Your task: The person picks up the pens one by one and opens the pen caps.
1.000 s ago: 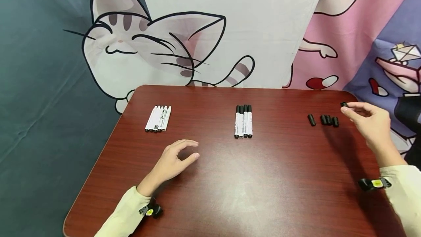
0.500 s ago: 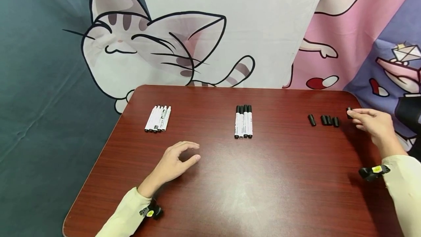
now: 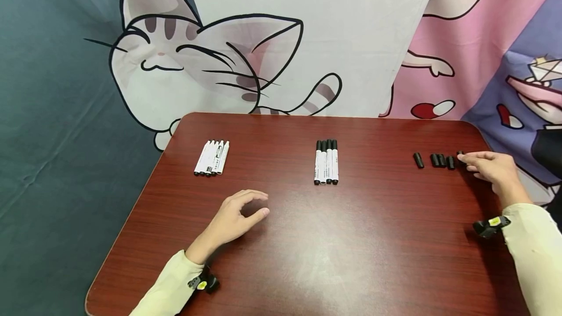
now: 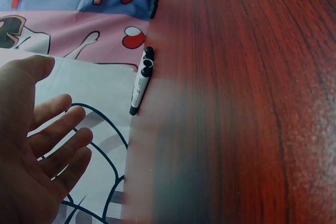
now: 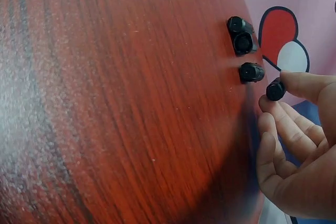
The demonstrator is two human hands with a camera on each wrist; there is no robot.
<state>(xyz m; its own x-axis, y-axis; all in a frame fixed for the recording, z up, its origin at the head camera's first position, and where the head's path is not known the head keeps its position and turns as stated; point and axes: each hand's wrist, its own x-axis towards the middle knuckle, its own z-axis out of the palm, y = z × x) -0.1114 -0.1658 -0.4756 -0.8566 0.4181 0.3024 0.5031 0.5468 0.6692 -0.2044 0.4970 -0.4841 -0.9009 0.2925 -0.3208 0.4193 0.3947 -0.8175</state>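
My right hand (image 3: 493, 169) pinches a black marker cap (image 5: 275, 89) between thumb and fingertips, at the right side of the table. Just left of it lie several more black caps (image 3: 441, 161), one of them (image 3: 418, 160) set apart from the others. The left hand (image 3: 239, 216) hovers at the table's left-centre with fingers loosely bent and nothing in them; the left wrist view shows the palm (image 4: 31, 145) bare. A row of capped white markers (image 3: 326, 162) lies mid-table. Farther left is a group of white markers without caps (image 3: 211, 158), their white tips pointing away.
The reddish-brown wooden table (image 3: 298, 257) has rounded corners. Behind its far edge hangs a cloth printed with a cartoon cat (image 3: 175, 72), joined on the right by pink and blue printed cloth (image 3: 456, 62).
My right hand has brought the pinched cap down and then leftward, close to the other caps. The left hand has hardly moved.
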